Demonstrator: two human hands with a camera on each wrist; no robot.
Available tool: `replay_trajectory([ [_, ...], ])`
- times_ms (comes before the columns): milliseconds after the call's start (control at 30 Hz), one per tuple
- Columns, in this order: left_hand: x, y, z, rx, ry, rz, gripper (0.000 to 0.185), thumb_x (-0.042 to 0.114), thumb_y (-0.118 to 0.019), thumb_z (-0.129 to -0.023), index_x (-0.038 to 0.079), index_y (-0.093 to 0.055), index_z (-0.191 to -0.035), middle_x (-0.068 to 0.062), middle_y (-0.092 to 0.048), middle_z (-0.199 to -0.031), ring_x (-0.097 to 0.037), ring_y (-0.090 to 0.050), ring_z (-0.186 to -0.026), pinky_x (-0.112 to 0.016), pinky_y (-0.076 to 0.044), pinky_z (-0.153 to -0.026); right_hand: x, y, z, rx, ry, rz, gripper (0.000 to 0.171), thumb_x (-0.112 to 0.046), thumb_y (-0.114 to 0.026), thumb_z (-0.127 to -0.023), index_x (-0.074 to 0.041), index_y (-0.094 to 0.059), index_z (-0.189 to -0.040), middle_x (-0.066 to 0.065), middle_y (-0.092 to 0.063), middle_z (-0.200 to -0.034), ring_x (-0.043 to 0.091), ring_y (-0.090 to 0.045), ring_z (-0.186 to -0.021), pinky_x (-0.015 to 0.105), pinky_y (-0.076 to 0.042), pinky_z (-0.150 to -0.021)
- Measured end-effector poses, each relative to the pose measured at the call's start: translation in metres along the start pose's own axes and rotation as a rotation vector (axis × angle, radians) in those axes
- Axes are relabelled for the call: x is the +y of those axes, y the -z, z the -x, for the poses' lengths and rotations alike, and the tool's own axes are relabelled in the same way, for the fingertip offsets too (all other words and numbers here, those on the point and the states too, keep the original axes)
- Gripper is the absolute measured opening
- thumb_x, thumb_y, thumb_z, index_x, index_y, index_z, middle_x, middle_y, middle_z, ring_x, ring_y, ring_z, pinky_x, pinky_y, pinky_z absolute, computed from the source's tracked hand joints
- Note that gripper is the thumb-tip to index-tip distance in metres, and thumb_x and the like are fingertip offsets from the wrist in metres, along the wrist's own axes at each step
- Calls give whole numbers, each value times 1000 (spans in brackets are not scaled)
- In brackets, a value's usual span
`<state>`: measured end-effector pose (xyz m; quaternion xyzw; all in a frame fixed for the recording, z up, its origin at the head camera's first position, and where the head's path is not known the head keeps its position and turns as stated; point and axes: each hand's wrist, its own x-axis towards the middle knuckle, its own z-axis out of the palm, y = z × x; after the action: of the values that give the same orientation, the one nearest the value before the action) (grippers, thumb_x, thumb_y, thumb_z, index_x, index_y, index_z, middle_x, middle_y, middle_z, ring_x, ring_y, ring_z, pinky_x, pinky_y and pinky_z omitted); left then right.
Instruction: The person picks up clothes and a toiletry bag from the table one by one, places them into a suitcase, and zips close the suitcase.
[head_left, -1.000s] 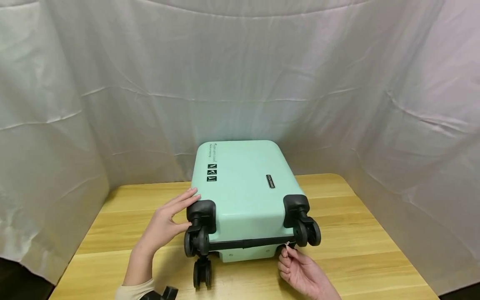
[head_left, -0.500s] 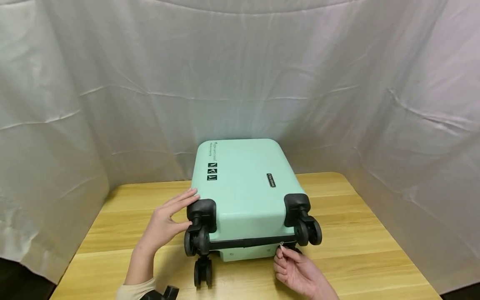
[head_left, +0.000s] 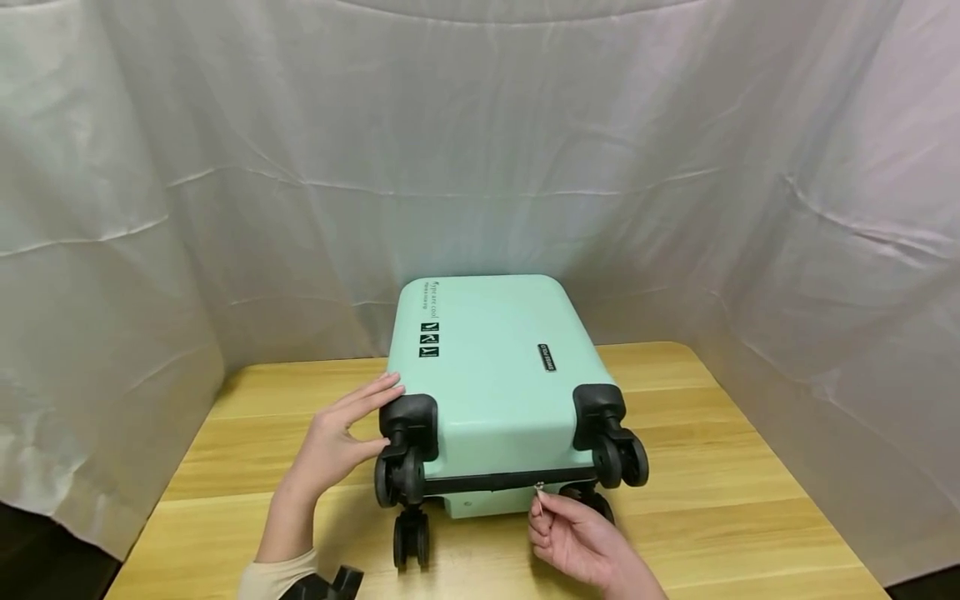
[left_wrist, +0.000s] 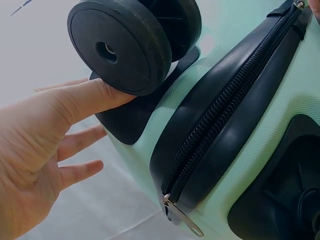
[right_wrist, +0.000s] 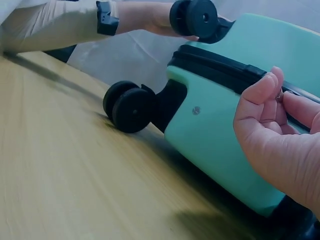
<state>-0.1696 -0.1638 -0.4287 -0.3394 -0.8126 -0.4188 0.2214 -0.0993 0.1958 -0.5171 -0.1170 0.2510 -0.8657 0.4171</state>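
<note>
A mint-green hard-shell suitcase (head_left: 491, 367) lies flat, its wheeled end facing me. My left hand (head_left: 326, 450) rests at its near left corner; the straight fingers touch the shell, and the thumb lies by the black caster wheel (left_wrist: 120, 47). At the seam on the near end, my right hand (head_left: 573, 537) pinches a zipper pull (head_left: 540, 502) between thumb and curled fingers. In the left wrist view, the zipper (left_wrist: 215, 117) runs along a black band, its teeth rows showing. A second metal zipper pull (left_wrist: 184, 220) hangs at the lower end of that band.
The suitcase stands on a wooden table (head_left: 720, 500). Grey-white cloth (head_left: 480, 150) hangs behind and along both sides. Black caster wheels (head_left: 618, 458) stick out at the near corners. A dark strap device (right_wrist: 107, 18) is on the left wrist.
My right hand has slid leftward along the near seam with the zipper pull in its pinch. My left hand stays at the suitcase corner.
</note>
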Motion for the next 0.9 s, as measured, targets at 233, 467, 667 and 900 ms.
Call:
replay_trajectory([
  [233, 1, -1, -1, 5, -2, 7, 70, -3, -85, -67, 15, -63, -131, -6, -58, -140, -2, -46, -136, -6, -48, -87, 0, -1, -1, 60, 35, 72, 51, -20, -21, -109, -12, -71, -101, -4, -70, -93, 5, -62, -86, 20, -50, -80],
  [467, 4, 0, -1, 0, -4, -8, 69, -2, -85, -67, 15, -64, -131, -5, -58, -140, 1, -44, -135, -7, -48, -88, 2, 0, -2, 134, 67, 44, 40, -17, -29, -108, -13, -69, -100, -5, -69, -97, 5, -61, -86, 19, -49, -78],
  [667, 3, 0, -1, 4, -6, -17, 68, 1, -86, -68, 16, -64, -130, -4, -58, -140, 1, -45, -135, -7, -46, -93, 2, 0, -1, 122, 70, 71, 39, -13, -30, -107, -14, -69, -101, -5, -68, -98, 4, -62, -89, 19, -51, -80],
  [900, 3, -1, 0, 7, -4, -5, 68, 0, -86, -68, 16, -64, -130, -5, -58, -140, 1, -45, -135, -7, -45, -93, 1, -2, -4, 122, 60, 100, 39, -11, -29, -107, -14, -68, -100, -5, -68, -96, 4, -61, -88, 20, -48, -78],
])
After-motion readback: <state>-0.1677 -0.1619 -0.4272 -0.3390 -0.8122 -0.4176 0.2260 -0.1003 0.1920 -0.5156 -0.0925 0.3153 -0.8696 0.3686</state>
